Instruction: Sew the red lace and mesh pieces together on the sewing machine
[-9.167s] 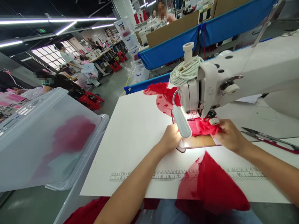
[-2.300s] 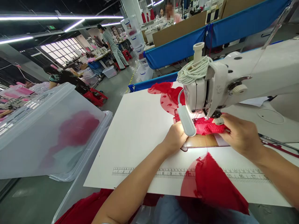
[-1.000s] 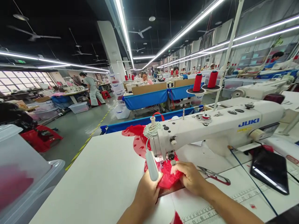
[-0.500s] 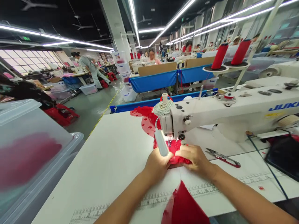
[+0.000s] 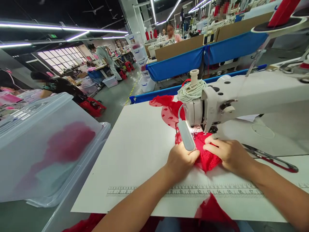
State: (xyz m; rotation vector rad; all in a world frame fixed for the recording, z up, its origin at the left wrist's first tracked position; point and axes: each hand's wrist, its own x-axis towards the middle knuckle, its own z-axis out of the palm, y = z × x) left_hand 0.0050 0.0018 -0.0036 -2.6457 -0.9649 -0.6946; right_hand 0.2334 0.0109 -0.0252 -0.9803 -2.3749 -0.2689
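Scissors (image 5: pixel 257 151) lying on counter (image 5: pixel 135 138) at right. Large clear bin (image 5: pixel 43 154) at left, red and pale contents showing through wall. Beyond bin, 1 person in dark patterned top (image 5: pixel 66 87), red stool (image 5: pixel 93 108) near. Farther back, 1 person in pale clothes (image 5: pixel 105 55); paned window (image 5: pixel 60 59). Stacked clear bins (image 5: pixel 140 53) by pillar (image 5: pixel 128 16). Blue cloth (image 5: pixel 177 64) hanging below brown board (image 5: pixel 180 48). Strip lights (image 5: pixel 29 25) overhead.

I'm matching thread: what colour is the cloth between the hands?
Bright red cloth, clearest in the head view.
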